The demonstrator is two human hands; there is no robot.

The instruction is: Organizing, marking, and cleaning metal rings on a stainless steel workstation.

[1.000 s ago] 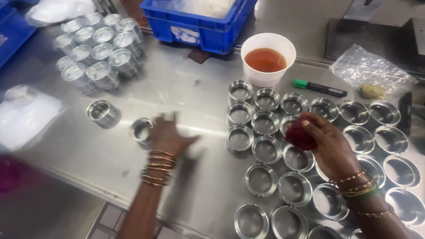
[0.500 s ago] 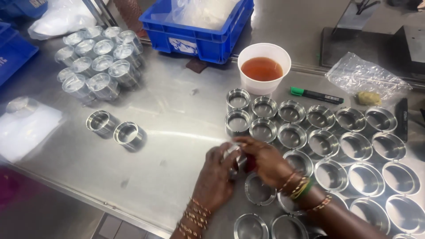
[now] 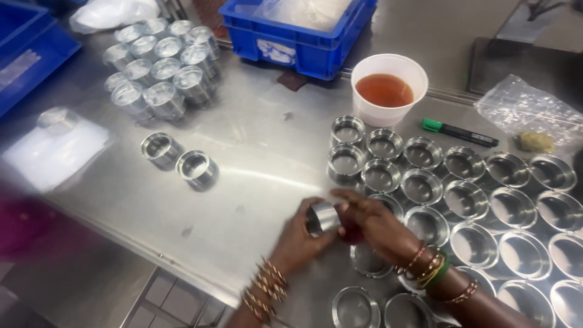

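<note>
Head view: two hands meet low over the middle of a steel table [image 3: 255, 182].
Left hand [image 3: 300, 234]: its grip is wrapped around a short metal ring [image 3: 322, 217], held tilted just above the table, thumb and fingers on its sides.
Right hand [image 3: 379, 225]: its fingers lie against the ring's open end; something dark red [image 3: 351, 232] shows under the palm, too hidden to tell what it is. Whether this grip is wide or narrow cannot be told.
Wrists: both carry bangles, gold on the left, mixed colours with green on the right.
Right of the hands: rows of shallow metal rings [image 3: 464, 197] lie flat, open side up, touching or nearly touching one another.
Left of the hands: two rings [image 3: 179, 159] stand just beside each other, well apart from the rows.
Far left: a cluster of closed metal cans [image 3: 161, 64] stands packed together.
Back: a blue crate [image 3: 297, 33], and near it a white cup [image 3: 388, 88] of brown-orange liquid.
Beside the cup: a green-capped marker [image 3: 458, 132], then a clear plastic bag [image 3: 528, 115].
</note>
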